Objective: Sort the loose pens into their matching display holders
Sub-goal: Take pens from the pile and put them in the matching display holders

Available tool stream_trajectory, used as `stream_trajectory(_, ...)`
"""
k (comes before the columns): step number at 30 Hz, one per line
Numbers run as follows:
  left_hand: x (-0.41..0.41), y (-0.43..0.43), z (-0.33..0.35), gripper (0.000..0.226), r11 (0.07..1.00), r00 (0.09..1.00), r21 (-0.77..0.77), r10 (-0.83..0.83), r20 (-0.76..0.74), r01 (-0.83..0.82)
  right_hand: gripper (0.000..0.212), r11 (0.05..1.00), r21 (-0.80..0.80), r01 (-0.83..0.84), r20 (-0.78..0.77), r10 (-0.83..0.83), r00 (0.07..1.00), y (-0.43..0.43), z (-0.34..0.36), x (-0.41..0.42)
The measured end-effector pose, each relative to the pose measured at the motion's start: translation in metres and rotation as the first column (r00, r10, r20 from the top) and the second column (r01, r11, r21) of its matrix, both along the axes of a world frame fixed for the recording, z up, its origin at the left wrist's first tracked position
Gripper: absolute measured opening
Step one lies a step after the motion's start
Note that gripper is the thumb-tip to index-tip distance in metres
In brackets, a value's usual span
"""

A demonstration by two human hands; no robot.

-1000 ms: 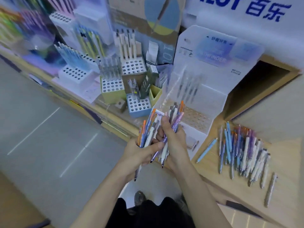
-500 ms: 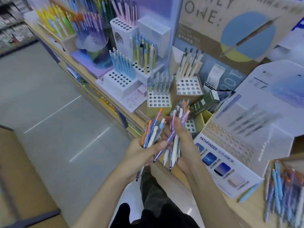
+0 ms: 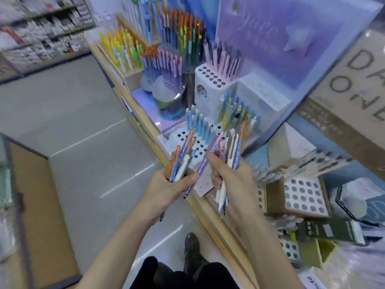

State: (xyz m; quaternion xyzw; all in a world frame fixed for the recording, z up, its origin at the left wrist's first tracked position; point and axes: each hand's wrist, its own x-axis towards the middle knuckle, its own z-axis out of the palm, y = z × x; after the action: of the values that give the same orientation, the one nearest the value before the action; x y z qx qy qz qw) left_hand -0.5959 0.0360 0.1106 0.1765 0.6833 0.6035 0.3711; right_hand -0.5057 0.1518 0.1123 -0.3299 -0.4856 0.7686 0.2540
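Orange, blue and white pens sit in two bunches at centre frame, none in a holder yet. L hand (image 3: 170, 184) is wrapped round the left bunch (image 3: 181, 161), tips poking out below the fist. R hand (image 3: 235, 180) is wrapped round the right bunch (image 3: 233, 149), fanned at the top. One lilac pen (image 3: 201, 168) slants betw. the two hands. It looks pinched by R fingers w/ L thumb touching it; can't tell which hand really bears it.

Risks, my read:
1) The lilac pen is the weak point. If neither hand has a firm hold, it slides and drops to the grey floor (image 3: 83, 142), lower left.
2) Both fists are full, so pulling one pen out w/ no free fingers may loosen the rest and spill them past the wooden shelf edge (image 3: 208, 213).
3) Mis-sort. The white holder (image 3: 177, 140) w/ light-blue pens sits just above the hands, the round clear holder (image 3: 170, 109) w/ purple/blue pens is upper centre, and the pink-pen holder (image 3: 208, 94) is beside it. Colours are close, and the frame is too blurred to read prints.
4) Pushing a pen in w/ a loaded hand could knock pens already standing.
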Motion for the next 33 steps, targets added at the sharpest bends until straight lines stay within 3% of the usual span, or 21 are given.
stream_trajectory(8, -0.091, 0.007, 0.006, 0.027, 0.997, 0.995, 0.030, 0.066, -0.072, -0.064, 0.027, 1.000, -0.028, -0.007, -0.032, 0.006, 0.999, 0.007, 0.002, -0.100)
stream_trajectory(14, -0.181, 0.014, -0.008, 0.017, 1.000, 0.999, 0.021, 0.010, -0.040, -0.009, 0.034, 0.995, 0.021, 0.098, -0.054, -0.097, 0.994, 0.013, 0.000, -0.183)
stream_trajectory(18, -0.248, 0.026, -0.013, 0.018, 0.990, 0.989, -0.013, -0.140, -0.053, 0.139, 0.036, 0.966, 0.089, 0.242, -0.021, -0.241, 0.970, 0.019, -0.002, -0.233)
stream_trajectory(22, -0.304, 0.042, -0.018, 0.016, 0.977, 0.976, 0.001, -0.214, -0.045, 0.214, 0.028, 0.889, 0.190, 0.416, 0.034, -0.429, 0.903, 0.028, -0.002, -0.265)
stream_trajectory(26, -0.343, 0.064, -0.025, 0.020, 0.966, 0.968, 0.061, -0.250, -0.016, 0.250, 0.032, 0.715, 0.331, 0.616, 0.073, -0.670, 0.739, 0.032, -0.005, -0.285)
stream_trajectory(28, -0.357, 0.077, -0.030, 0.008, 0.957, 0.958, 0.052, -0.284, -0.024, 0.285, 0.040, 0.638, 0.366, 0.678, 0.101, -0.751, 0.652, 0.036, -0.009, -0.295)
stream_trajectory(30, -0.367, 0.089, -0.034, 0.018, 0.943, 0.945, 0.053, -0.328, -0.012, 0.328, 0.045, 0.591, 0.413, 0.693, 0.137, -0.792, 0.595, 0.042, -0.014, -0.304)
stream_trajectory(33, -0.377, 0.105, -0.036, 0.021, 0.908, 0.914, 0.107, -0.403, -0.037, 0.405, 0.040, 0.565, 0.518, 0.642, 0.136, -0.796, 0.590, 0.049, -0.024, -0.315)
